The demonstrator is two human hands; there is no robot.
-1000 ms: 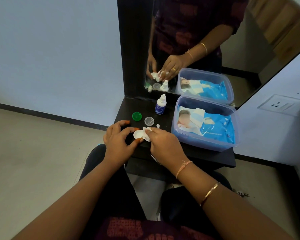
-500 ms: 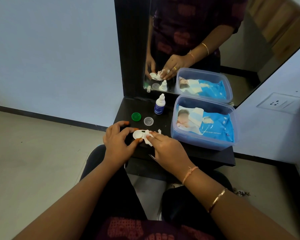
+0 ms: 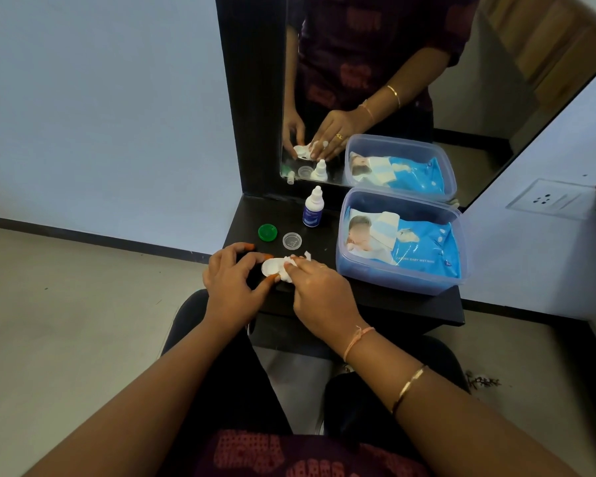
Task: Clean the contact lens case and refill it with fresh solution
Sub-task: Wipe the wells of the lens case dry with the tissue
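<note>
My left hand pinches the white contact lens case between thumb and fingers over the front of the black shelf. My right hand presses a small white wipe into the case's right half. Its caps lie loose behind the hands: a green cap and a clear cap. The small solution bottle stands upright with its cap on, near the mirror.
A blue plastic tub holding a pack of baby wet wipes fills the shelf's right side. A mirror rises behind the shelf. A wall socket is at the right. My knees sit below the shelf edge.
My right hand has shifted the wipe over the case, rubbing it, and drawn slightly back towards me. The left hand keeps the same hold. Caps and bottle have not moved.
</note>
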